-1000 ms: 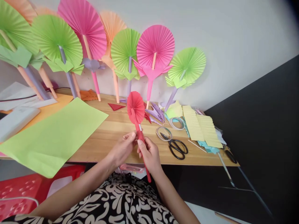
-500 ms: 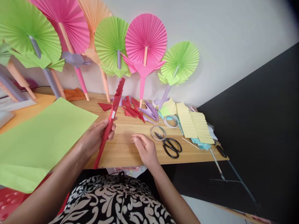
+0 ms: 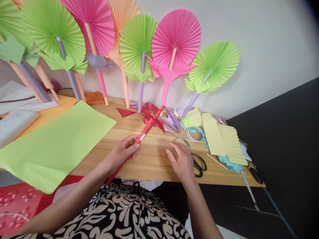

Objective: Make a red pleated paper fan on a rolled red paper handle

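Note:
My left hand (image 3: 123, 152) is closed round the stick of a red paper fan (image 3: 145, 130), which lies tilted with its folded head pointing up and to the right, over a heap of red paper pieces (image 3: 152, 117). A small white tape patch shows on the stick just past my fingers. My right hand (image 3: 182, 161) holds nothing; its fingers are apart, hovering over the wooden table (image 3: 149, 156) beside the black scissors (image 3: 200, 163) and a tape roll (image 3: 182, 142).
A large green sheet (image 3: 54, 142) covers the table's left part. Green, pink and orange paper fans (image 3: 175, 38) lean against the wall at the back. Yellow pleated sheets (image 3: 219, 136), purple strips and a second tape roll (image 3: 194, 132) lie at right. A red stool (image 3: 15, 202) stands below left.
One second ago both hands held the red fan upright with its head spread. Since then my right hand let go and moved right towards the scissors; the fan now lies tilted, edge-on.

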Tool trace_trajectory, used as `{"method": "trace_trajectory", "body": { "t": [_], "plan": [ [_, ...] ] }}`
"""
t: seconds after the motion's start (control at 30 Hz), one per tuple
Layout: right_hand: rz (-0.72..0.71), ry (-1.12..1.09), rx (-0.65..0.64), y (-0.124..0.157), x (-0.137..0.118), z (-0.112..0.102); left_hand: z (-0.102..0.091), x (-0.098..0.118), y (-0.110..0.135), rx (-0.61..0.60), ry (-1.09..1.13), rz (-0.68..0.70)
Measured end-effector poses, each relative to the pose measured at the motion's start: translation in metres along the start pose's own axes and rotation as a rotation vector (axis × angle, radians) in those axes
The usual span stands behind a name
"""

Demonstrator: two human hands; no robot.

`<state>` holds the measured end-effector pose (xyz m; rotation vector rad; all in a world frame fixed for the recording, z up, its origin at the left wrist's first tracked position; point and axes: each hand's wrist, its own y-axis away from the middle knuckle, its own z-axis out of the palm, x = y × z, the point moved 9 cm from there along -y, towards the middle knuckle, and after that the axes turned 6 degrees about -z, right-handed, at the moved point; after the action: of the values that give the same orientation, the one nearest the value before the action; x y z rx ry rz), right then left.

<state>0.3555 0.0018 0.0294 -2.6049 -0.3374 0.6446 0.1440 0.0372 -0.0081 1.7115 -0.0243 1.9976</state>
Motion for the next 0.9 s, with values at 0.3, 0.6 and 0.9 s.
{"method": "trace_trajectory", "body": {
  "t": [0.3,0.6,0.9],
  "plan": [
    [0.092,-0.516,-0.043,-0.027,-0.068,0.016,0.01,0.013,0.01,0.076,-0.205,0.201],
    [0.168,-0.531,-0.099,-0.021,-0.067,0.026,0.014,0.024,0.023,0.142,-0.406,0.318],
    [0.217,-0.567,-0.131,-0.017,-0.063,0.031,0.014,0.01,0.018,0.075,-0.264,0.222]
  ]
}}
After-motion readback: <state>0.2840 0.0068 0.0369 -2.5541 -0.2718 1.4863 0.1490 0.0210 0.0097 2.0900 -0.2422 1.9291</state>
